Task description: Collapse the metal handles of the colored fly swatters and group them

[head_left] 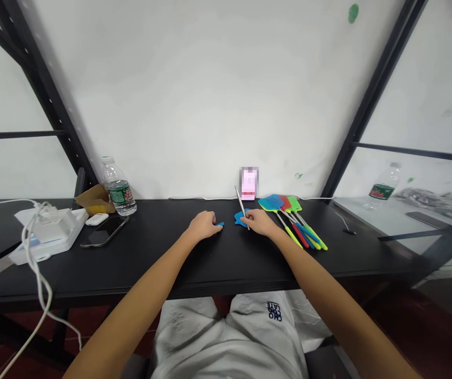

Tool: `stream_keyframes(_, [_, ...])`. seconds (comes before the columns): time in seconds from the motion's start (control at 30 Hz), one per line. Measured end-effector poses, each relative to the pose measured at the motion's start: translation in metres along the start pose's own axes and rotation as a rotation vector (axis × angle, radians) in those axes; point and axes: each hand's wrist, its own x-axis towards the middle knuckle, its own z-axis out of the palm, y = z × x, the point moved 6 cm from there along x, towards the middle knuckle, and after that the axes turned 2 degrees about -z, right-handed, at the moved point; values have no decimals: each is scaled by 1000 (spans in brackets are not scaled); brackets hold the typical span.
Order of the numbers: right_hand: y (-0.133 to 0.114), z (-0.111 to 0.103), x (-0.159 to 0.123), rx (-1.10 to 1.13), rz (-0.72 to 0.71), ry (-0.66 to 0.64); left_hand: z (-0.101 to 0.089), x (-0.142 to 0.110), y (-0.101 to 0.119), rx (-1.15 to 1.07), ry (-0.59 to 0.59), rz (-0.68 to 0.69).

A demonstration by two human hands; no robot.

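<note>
Toward the middle of the black table, my left hand [203,226] is closed with a small blue piece [220,224] poking out at the thumb tip. To its right, my right hand [261,221] pinches a thin silver metal rod [239,197], which tilts up and leftward. Under those fingers lies a flat blue piece [238,217] with an uneven outline, partly covered by the hand. Whether the fingers also grip that piece is hidden. Beside my right hand several fly swatters [275,202] with coloured heads and handles lie in a fanned bundle.
A lit phone [248,184] leans on the wall behind my hands. At left are a water bottle [119,190], a dark phone [105,231], a white earbud case [97,219], a cardboard box [96,201] and a white charger with cables [55,225]. Black metal posts [368,100] frame both sides.
</note>
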Motion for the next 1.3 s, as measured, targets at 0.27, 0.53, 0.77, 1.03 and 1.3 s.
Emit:
stream_keyframes(0.27, [2,0,-1,8,38,-19,2,4,-2,-80,49,24])
stream_keyframes(0.53, [3,-1,0,8,35,-5,-6,0,-2,-81,119,-32])
stream_keyframes(0.77, [5,0,1,13,27,20,-13,0,-4,-178,223,-73])
stream_keyframes(1.03, [3,-16,2,253,78,266,-9,-3,15,-316,161,181])
stream_keyframes(1.3, [3,-9,2,798,238,183,-4,-10,29,-395,111,291])
